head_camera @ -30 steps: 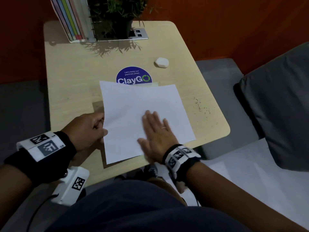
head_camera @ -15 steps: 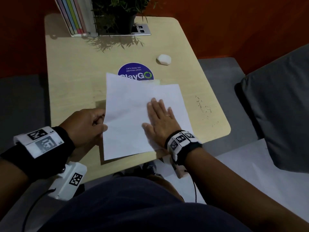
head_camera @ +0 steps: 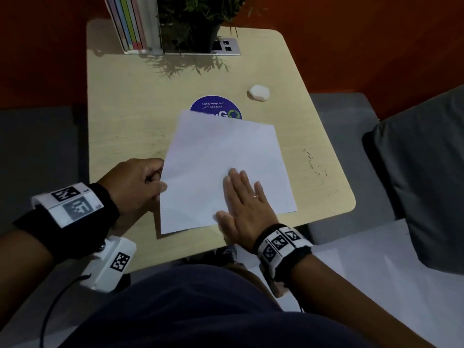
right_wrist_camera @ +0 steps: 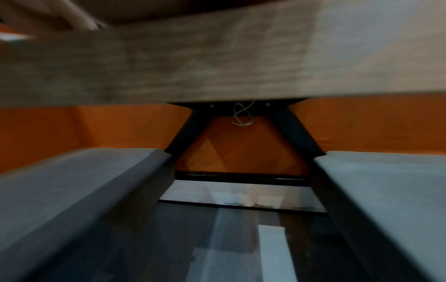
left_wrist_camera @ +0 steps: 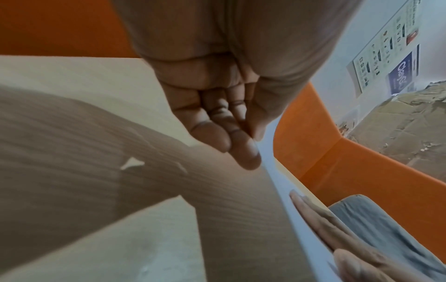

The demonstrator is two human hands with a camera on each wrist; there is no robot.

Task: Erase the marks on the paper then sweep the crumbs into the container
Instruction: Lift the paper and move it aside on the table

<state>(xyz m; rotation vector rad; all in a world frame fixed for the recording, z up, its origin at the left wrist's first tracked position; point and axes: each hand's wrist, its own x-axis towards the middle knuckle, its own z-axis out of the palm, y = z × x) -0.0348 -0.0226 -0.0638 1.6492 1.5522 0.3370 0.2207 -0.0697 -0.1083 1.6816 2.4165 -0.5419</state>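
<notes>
A white sheet of paper [head_camera: 221, 169] lies slightly turned on the wooden table [head_camera: 130, 116]; I see no marks on it. My left hand [head_camera: 140, 187] pinches the sheet's left edge, thumb on top, and the left wrist view shows the fingers [left_wrist_camera: 243, 152] curled under the paper [left_wrist_camera: 289, 192]. My right hand [head_camera: 241, 207] lies flat with straight fingers on the sheet's near right part. Dark eraser crumbs [head_camera: 316, 167] are scattered on the table right of the paper. A white eraser [head_camera: 258, 92] sits at the far right. No container shows.
A blue round sticker [head_camera: 216, 108] peeks out from under the paper's far edge. Books [head_camera: 130, 21] and a potted plant [head_camera: 190, 21] stand along the table's back edge. A grey cushion [head_camera: 421, 177] lies to the right. The right wrist view is blurred, showing the table's underside [right_wrist_camera: 217, 66].
The paper has turned and slid further over the blue sticker. My right hand moved on the sheet, up and then back toward the near edge. My left hand keeps its pinch.
</notes>
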